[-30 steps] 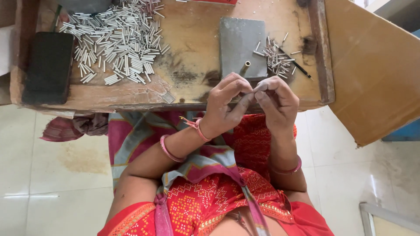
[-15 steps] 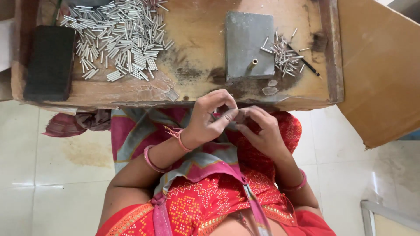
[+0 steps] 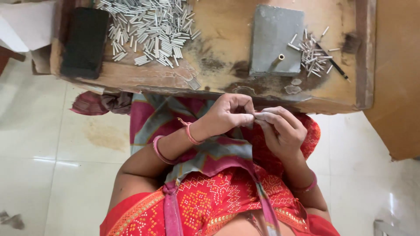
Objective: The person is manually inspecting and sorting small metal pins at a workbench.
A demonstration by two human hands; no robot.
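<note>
Both hands have dropped below the bench (image 3: 131,76) edge; left hand (image 3: 227,116) and right hand (image 3: 280,129) pinch 1 small piece, fingertips closed.

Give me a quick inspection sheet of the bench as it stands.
Surface: worn wooden tray table, stained.
Job's things: a small pale piece pinched between both hands; grey metal block with an upright peg.
Clutter: large heap of metal tubes, small heap, black block, dark pen-like tool.
Hands: left hand and right hand, fingertips meeting over the lap.
Cables: nothing seen.
Surroundings: tiled floor, cloth bundle.
</note>
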